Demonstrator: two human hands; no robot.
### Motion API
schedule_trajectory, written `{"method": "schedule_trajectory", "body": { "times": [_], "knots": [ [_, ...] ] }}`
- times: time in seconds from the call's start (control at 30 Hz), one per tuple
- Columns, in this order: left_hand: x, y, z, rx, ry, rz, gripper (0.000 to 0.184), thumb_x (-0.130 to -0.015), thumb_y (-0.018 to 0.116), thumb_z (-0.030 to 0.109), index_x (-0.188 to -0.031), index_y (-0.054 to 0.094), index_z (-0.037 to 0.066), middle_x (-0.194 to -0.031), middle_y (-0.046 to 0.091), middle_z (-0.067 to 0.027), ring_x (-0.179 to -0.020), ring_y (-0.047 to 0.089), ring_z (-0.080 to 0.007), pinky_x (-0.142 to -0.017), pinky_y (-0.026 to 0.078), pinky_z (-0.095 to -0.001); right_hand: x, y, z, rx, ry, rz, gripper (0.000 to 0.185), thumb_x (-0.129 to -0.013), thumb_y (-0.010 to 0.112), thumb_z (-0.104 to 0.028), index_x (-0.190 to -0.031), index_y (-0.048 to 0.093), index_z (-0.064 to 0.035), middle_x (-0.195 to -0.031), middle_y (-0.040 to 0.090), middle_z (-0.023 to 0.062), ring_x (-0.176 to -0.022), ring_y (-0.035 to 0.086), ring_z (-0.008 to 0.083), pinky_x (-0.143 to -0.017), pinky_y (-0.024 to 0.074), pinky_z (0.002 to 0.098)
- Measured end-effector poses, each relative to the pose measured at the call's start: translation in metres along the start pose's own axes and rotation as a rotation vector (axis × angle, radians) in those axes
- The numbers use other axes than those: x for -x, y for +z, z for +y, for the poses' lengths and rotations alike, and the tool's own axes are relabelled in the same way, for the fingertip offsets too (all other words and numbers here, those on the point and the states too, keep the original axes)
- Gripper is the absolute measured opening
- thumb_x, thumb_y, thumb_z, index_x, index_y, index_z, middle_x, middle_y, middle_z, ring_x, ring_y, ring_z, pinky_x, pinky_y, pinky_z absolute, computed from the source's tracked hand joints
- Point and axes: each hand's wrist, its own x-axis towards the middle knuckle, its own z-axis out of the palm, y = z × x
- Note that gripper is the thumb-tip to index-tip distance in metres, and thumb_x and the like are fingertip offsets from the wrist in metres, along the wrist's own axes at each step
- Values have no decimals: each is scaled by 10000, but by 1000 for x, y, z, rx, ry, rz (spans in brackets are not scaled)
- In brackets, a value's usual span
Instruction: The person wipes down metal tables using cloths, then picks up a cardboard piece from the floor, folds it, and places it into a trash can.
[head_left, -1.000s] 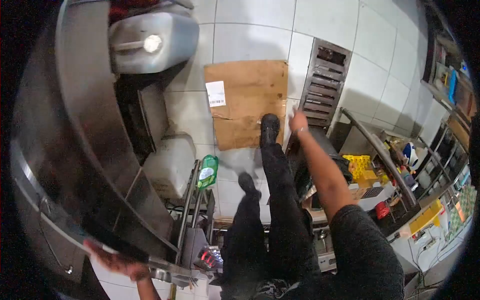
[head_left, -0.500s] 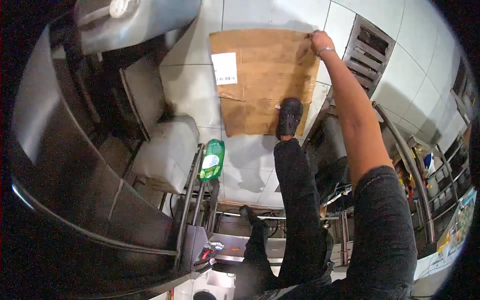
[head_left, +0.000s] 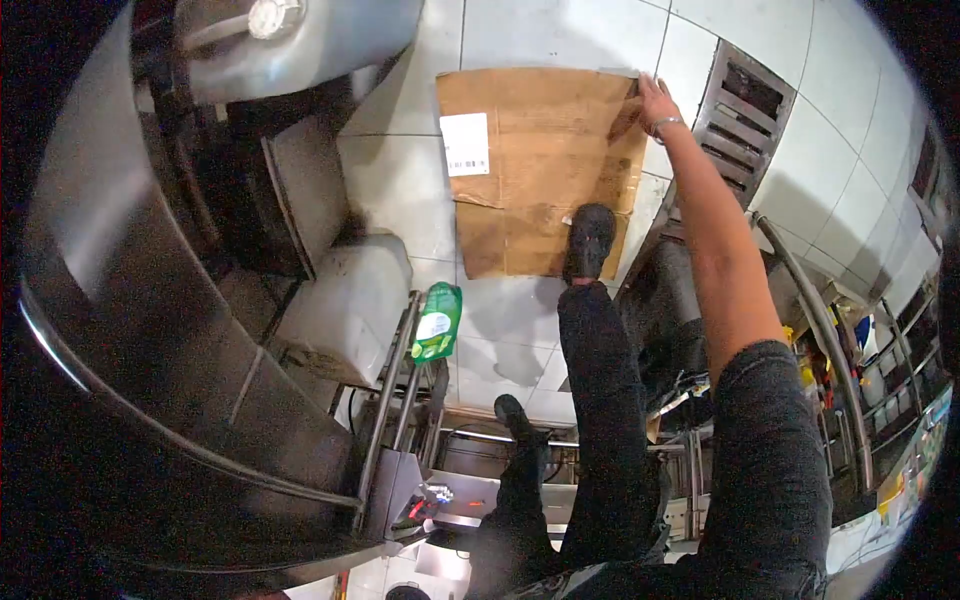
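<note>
A flattened brown cardboard sheet (head_left: 550,150) lies on the tiled floor, with a white barcode label (head_left: 465,144) on its left side. At the sheet's far right corner is my right hand (head_left: 657,106), its fingers stretched out along the edge and touching it or just above it. A bracelet circles that wrist. My dark shoe (head_left: 591,240) stands on the near right part of the cardboard. My left hand is out of view.
A green pouch (head_left: 437,322) rests on metal rails at left, near a whitish plastic container (head_left: 345,305). A large container with a white cap (head_left: 272,18) stands at far left. A metal floor grate (head_left: 742,120) lies right of the cardboard. Metal rails (head_left: 815,310) run along the right.
My right hand has gone from closed on the cardboard's corner to fingers extended at it. The whole view has shifted slightly. The cardboard stays flat under my shoe.
</note>
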Motion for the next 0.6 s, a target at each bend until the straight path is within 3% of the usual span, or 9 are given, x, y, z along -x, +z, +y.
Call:
{"method": "schedule_trajectory", "body": {
  "times": [0.1, 0.17, 0.2, 0.23, 0.3, 0.4, 0.43, 0.5, 0.6],
  "knots": [
    [-1, 0, 0, 1, 2, -2, 1130, -792, 265, 846, -1486, 189, -43, -1549, 182, -247, -1445, 162, -367, -1188, 89, -494, -6, -25, -2, -178, 94, -184, 503, -897, 518, -192, -1369, 450, -33, -1338, 519, 212, -1176, 535, 362, -1064, 388, 430],
    [-3, -4, 0, 1, 5, -5, 1136, -786, 268, 850, -1486, 192, -41, -1551, 181, -244, -1447, 159, -363, -1189, 88, -493, -23, 13, 22, 168, 36, -328, 386, -890, 534, -204, -1250, 571, -70, -1165, 640, 190, -1008, 621, 378, -981, 442, 440],
    [-2, -5, 1, 1, 6, 2, 1139, -783, 270, 853, -1487, 193, -40, -1552, 180, -242, -1448, 158, -362, -1189, 88, -493, -10, 20, 22, 111, -27, -206, 311, -891, 543, -236, -1149, 626, -83, -1001, 699, 152, -896, 652, 377, -920, 461, 456],
    [-2, -7, 1, 1, 8, 7, 1142, -781, 272, 855, -1487, 194, -39, -1553, 179, -241, -1448, 156, -360, -1189, 87, -493, 1, 0, 11, 8, 50, -362, 443, -882, 572, -219, -1308, 535, -104, -1201, 624, 183, -1060, 610, 351, -986, 443, 445],
    [-1, -11, 0, 6, 20, 21, 1148, -775, 276, 860, -1487, 197, -37, -1554, 178, -238, -1450, 154, -356, -1189, 87, -492, 24, -36, -17, -108, 238, -105, 645, -866, 611, -198, -1457, 358, -139, -1419, 447, 189, -1236, 494, 349, -1052, 414, 442],
    [1, -14, -2, 2, 39, 21, 1156, -767, 281, 867, -1488, 201, -34, -1557, 176, -233, -1452, 149, -350, -1190, 85, -492, -7, 36, 15, 11, 37, 219, 826, -840, 655, -169, -1523, 193, -219, -1525, 293, 137, -1331, 374, 375, -1088, 396, 441],
    [1, -12, -3, 1, 44, 20, 1159, -764, 283, 869, -1488, 202, -33, -1558, 175, -231, -1453, 148, -349, -1190, 85, -492, -11, 25, 8, 7, 37, 223, 826, -840, 655, -169, -1523, 193, -219, -1525, 293, 137, -1331, 374, 375, -1088, 396, 441],
    [1, -12, -4, -1, 53, 23, 1165, -758, 287, 874, -1488, 204, -31, -1560, 173, -228, -1455, 145, -345, -1190, 84, -491, -15, -16, -10, -35, 206, -314, 767, -811, 681, -170, -1480, 310, -220, -1474, 385, 113, -1279, 421, 395, -1063, 416, 453],
    [2, -13, -6, 7, 55, 21, 1174, -750, 293, 881, -1489, 208, -28, -1562, 171, -223, -1457, 141, -339, -1190, 82, -491, -5, -38, -15, 8, 192, -138, 399, -834, 615, -205, -1228, 581, -157, -1273, 572, 91, -1113, 546, 356, -927, 511, 430]
  ]
}}
